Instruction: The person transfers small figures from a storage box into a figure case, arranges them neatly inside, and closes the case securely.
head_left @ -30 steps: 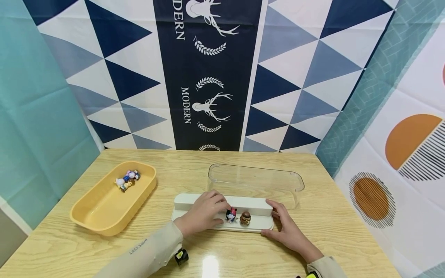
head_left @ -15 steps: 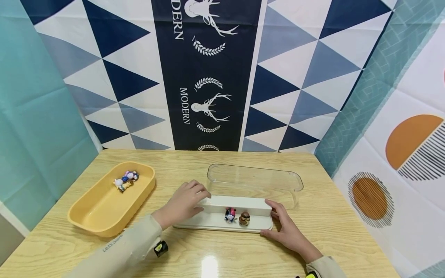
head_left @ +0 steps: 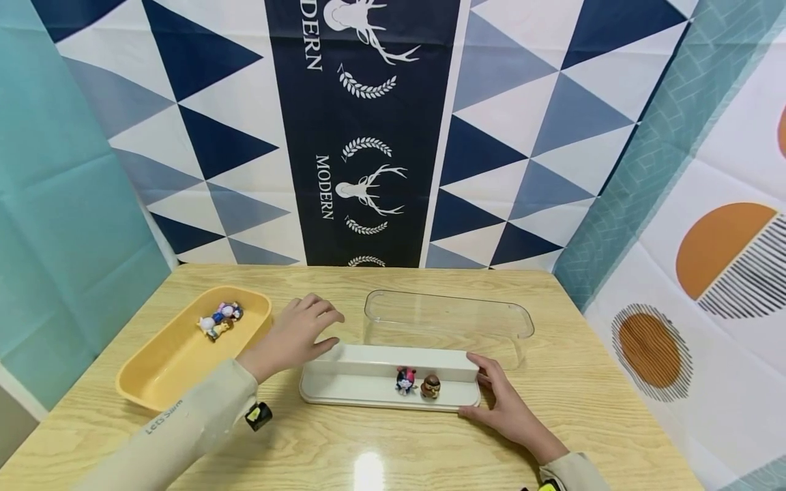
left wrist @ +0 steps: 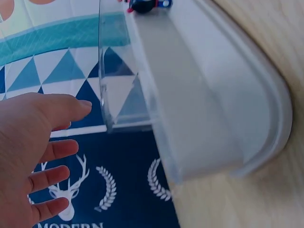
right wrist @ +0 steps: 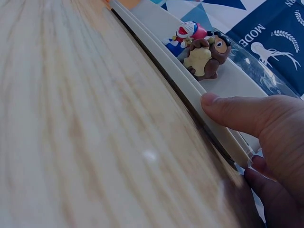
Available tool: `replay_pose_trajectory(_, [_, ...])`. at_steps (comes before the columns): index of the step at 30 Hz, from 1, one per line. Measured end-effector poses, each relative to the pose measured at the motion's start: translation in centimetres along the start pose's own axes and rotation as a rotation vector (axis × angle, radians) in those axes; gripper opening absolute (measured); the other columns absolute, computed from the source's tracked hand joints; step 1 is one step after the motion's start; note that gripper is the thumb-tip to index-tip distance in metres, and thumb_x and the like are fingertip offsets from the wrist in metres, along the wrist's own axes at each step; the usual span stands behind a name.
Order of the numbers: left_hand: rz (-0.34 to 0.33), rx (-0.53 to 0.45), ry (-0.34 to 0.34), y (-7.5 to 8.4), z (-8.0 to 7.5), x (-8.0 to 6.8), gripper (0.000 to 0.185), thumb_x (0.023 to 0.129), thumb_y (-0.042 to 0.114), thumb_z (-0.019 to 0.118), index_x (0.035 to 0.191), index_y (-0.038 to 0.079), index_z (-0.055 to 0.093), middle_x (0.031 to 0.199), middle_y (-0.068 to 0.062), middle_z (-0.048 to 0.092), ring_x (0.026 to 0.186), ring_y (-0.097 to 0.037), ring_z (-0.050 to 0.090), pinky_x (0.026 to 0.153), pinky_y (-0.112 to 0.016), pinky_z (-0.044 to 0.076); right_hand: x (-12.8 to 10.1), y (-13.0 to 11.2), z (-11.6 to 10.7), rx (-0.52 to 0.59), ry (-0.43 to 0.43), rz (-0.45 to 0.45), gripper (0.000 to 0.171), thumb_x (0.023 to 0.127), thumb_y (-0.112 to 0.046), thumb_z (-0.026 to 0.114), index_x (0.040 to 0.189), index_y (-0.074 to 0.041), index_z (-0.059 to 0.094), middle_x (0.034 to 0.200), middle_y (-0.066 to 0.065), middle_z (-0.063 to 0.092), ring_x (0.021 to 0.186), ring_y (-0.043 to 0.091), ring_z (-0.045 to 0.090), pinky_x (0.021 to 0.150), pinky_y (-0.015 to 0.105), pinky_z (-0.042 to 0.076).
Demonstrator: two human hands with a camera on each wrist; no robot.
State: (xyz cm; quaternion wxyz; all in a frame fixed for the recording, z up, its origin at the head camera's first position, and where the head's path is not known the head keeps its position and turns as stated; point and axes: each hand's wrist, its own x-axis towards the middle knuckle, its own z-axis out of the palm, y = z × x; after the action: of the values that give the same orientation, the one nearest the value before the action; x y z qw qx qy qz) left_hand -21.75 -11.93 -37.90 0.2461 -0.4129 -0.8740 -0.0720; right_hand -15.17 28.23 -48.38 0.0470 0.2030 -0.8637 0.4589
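A white stepped base (head_left: 344, 389) lies on the wooden table, and two small figurines stand on its lower step. One is black and red (head_left: 406, 380), the other brown (head_left: 430, 387). My right hand (head_left: 482, 389) rests on the base's right end with its fingers fairly straight and the thumb (right wrist: 237, 114) on the front rim. My left hand (head_left: 313, 320) hovers open above the table, between the base's left end and the yellow tray (head_left: 159, 382), and holds nothing. The left wrist view shows its spread fingers (left wrist: 52, 152) beside the base (left wrist: 213, 118).
A clear plastic cover (head_left: 448, 320) stands just behind the base. Several more small figurines (head_left: 220, 319) lie at the far end of the yellow tray. Patterned cloth hangs behind the table and on both sides.
My left hand has let go of the black-and-red figurine on the base and drawn back to the left toward the yellow tray. The right hand and both figurines have stayed put.
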Motion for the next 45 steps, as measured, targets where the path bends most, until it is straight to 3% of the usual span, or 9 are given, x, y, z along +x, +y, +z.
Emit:
replay_pose_trajectory(15, [-0.039, 0.087, -0.074, -4.6, -3.9, -1.2, 0.035, 0.094, 0.021, 0.07, 0.124, 0.005, 0.062, 0.117, -0.012, 0.063, 0.113, -0.035, 0.053, 0.096, -0.054, 0.043, 0.3, 0.1, -0.1, 0.01, -0.001, -0.017, 0.09, 0.079, -0.015, 0.085, 0.152, -0.014, 0.032, 0.144, 0.015, 0.038, 0.13, 0.041, 0.048, 0.107, 0.053, 0.036])
replay_pose_trajectory(27, [-0.098, 0.137, 0.026, -9.2, -5.2, -2.9, 0.042, 0.089, 0.014, 0.073, 0.126, 0.001, 0.058, 0.117, -0.018, 0.059, 0.109, -0.04, 0.051, 0.084, -0.055, 0.04, 0.1, 0.0, -0.1, 0.011, -0.005, 0.006, 0.091, 0.079, -0.017, 0.086, 0.152, -0.013, 0.032, 0.143, 0.015, 0.038, 0.13, 0.04, 0.048, 0.107, 0.052, 0.036])
replay_pose_trajectory(31, [-0.116, 0.15, 0.021, -10.4, -5.3, -3.4, 0.043, 0.089, 0.014, 0.073, 0.127, 0.001, 0.057, 0.118, -0.019, 0.058, 0.11, -0.04, 0.051, 0.085, -0.057, 0.04, 0.1, 0.1, 0.0, 0.007, -0.008, 0.002, 0.091, 0.079, -0.016, 0.085, 0.152, -0.013, 0.032, 0.143, 0.015, 0.038, 0.129, 0.04, 0.049, 0.107, 0.052, 0.037])
replay_pose_trajectory(39, [-0.177, 0.152, -0.082, -12.9, -4.5, -5.1, 0.042, 0.091, 0.016, 0.072, 0.127, 0.0, 0.057, 0.12, -0.02, 0.057, 0.112, -0.041, 0.05, 0.086, -0.058, 0.039, 0.0, 0.1, 0.0, 0.001, -0.006, -0.004, 0.09, 0.08, -0.018, 0.085, 0.152, -0.014, 0.032, 0.144, 0.015, 0.038, 0.129, 0.04, 0.049, 0.108, 0.046, 0.038])
replay_pose_trajectory(45, [-0.216, 0.145, -0.123, -14.7, -3.8, -6.7, 0.043, 0.09, 0.017, 0.073, 0.125, -0.001, 0.057, 0.12, -0.022, 0.057, 0.112, -0.042, 0.049, 0.087, -0.06, 0.039, -0.1, 0.1, 0.0, 0.003, -0.008, 0.0, 0.09, 0.08, -0.018, 0.085, 0.152, -0.015, 0.032, 0.144, 0.015, 0.038, 0.129, 0.04, 0.049, 0.107, 0.051, 0.037])
